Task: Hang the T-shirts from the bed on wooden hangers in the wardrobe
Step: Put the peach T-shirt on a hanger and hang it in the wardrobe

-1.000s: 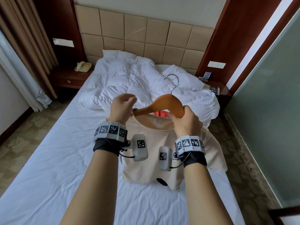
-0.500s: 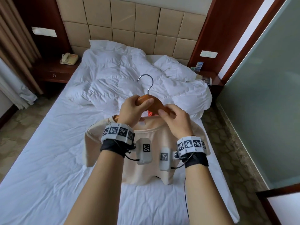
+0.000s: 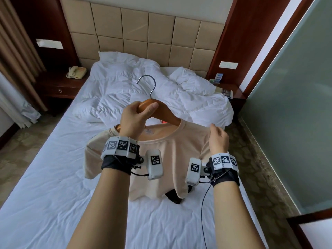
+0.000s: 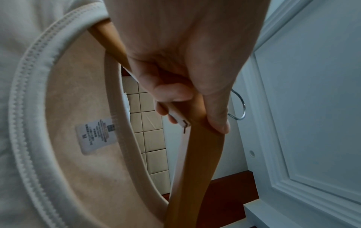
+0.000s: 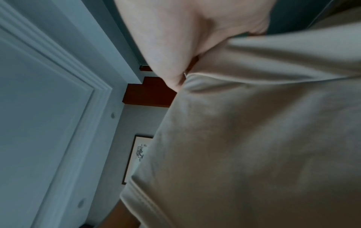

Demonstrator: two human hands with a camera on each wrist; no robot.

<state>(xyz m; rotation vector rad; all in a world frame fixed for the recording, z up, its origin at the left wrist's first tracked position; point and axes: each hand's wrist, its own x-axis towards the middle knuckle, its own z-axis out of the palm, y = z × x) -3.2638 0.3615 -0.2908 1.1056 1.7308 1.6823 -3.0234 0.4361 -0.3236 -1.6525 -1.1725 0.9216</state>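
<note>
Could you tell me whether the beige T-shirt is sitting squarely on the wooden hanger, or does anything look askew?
It sits unevenly. The hanger tilts, and its left tip pokes bare from the T-shirt. The left hand grips the hanger; the right hand pinches the shoulder.

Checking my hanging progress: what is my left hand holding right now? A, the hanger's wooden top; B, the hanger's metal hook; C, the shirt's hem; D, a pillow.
A: the left hand grips the wooden top of the hanger, below the hook, with the shirt hanging from it.
</note>
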